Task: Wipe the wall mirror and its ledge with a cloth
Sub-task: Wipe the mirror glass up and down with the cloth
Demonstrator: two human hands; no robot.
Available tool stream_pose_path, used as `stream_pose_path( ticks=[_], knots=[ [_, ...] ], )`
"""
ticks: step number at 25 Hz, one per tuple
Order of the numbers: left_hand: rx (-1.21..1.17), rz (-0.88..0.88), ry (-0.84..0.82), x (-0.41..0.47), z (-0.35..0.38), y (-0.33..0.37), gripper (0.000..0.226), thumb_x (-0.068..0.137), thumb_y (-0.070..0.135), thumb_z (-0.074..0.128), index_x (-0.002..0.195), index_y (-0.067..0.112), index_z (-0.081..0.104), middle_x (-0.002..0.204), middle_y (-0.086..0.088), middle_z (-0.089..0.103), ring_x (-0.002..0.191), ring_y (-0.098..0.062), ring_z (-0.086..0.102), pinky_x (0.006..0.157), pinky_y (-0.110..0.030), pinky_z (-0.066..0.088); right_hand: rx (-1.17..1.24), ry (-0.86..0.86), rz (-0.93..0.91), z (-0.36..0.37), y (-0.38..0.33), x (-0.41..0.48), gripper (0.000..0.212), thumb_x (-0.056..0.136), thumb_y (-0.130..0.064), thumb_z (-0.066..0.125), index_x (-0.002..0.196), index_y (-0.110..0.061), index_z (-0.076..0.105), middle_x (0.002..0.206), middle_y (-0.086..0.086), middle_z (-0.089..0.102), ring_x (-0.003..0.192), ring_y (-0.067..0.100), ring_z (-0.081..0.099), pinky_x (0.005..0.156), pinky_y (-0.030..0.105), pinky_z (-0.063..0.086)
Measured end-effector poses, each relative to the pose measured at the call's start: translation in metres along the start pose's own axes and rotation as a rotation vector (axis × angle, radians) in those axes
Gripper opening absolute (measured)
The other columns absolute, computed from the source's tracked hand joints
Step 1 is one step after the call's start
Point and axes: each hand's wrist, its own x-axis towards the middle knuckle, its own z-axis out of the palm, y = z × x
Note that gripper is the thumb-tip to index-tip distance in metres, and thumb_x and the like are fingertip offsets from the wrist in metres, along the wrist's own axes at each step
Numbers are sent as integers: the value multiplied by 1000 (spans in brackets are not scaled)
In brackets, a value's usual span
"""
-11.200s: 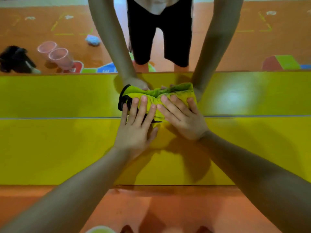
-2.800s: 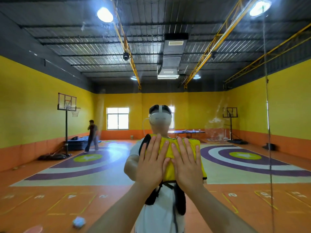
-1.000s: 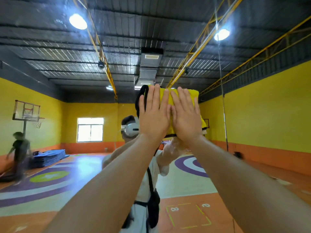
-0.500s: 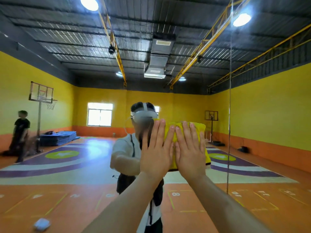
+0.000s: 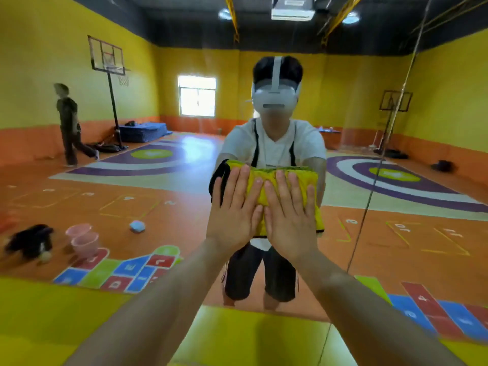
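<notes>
Pressing flat and curling round nothing, the left hand (image 5: 235,211) and right hand (image 5: 290,216) lie side by side, 2 palms pinning the folded yellow cloth (image 5: 266,174) against the wall mirror (image 5: 158,207). Its long axis runs left-right; it pokes out above both hands and right of the right hand, which likely steers any sideways sweep.

A folded yellow cloth (image 5: 264,174) (black-trimmed down its left side) lies pressed flat against the middle of the wall mirror (image 5: 158,207), well above the glossy yellow ledge (image 5: 39,313) running along the mirror's bottom edge.
</notes>
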Motion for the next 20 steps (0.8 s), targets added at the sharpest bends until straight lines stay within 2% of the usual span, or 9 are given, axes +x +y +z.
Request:
stream_pose_path(
  ticks=[4,8,13,20],
  knots=[
    [-2,13,-60,-100,23,5,64,107,41,34,162,14,17,171,-16,3,158,-35,7,124,-63,12,48,-59,-36,29,-32,-91,64,104,-30,51,161,-14,26,168,12,21,157,32,15,123,63,14],
    [-10,27,-155,-203,46,13,71,107,45,34,164,16,2,171,-15,-7,158,-34,-2,125,-62,7,42,-110,-72,61,-64,-190,72,101,-34,55,162,-15,22,170,11,11,158,32,11,124,63,9],
    [-32,44,-290,-353,82,37,88,100,50,50,164,13,2,170,-19,-12,158,-36,-8,125,-63,3,27,-247,-138,95,-98,-334,76,100,-37,61,162,-17,23,171,9,10,158,28,7,124,62,10],
    [-30,78,-311,-480,128,67,92,101,50,55,164,11,0,169,-21,-12,157,-38,-8,124,-64,6,-13,-296,-141,130,-120,-466,80,101,-36,64,163,-19,16,172,7,3,158,27,3,125,59,7]
  ],
)
